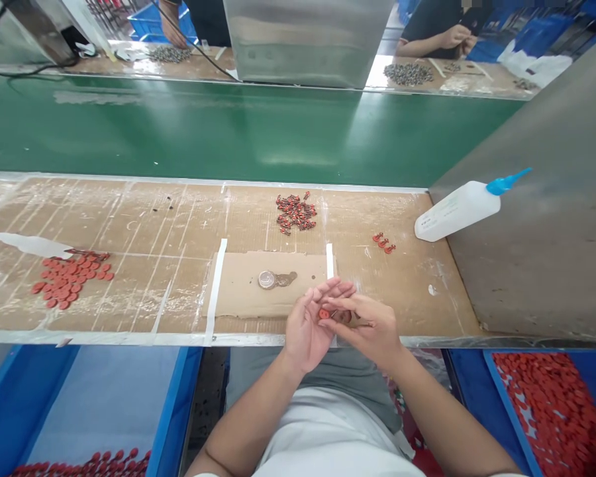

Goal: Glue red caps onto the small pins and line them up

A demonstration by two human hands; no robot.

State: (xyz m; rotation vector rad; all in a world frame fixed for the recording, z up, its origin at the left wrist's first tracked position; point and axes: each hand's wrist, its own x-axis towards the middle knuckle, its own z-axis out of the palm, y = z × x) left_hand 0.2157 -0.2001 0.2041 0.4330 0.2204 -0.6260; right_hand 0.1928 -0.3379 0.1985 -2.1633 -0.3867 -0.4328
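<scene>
Both my hands meet over the table's front edge, right of centre. My left hand [312,328] is palm up with its fingers stretched out. Over its palm, my right hand [370,326] pinches a small red round piece [324,314] between thumb and forefinger. Just left of them, a round cap-like dish [266,279] sits beside a dark wet smear [285,279] on a cardboard sheet [238,301]. Behind the sheet lies a pile of small red and dark parts [296,213]. A few red assembled pieces [383,243] lie to the right.
A white bottle with blue nozzle [457,209] leans against the metal panel [541,218] at right. Red discs [72,278] lie at left. Blue bins [171,404] with red parts stand below. Beyond the green belt [193,132], other people's hands work.
</scene>
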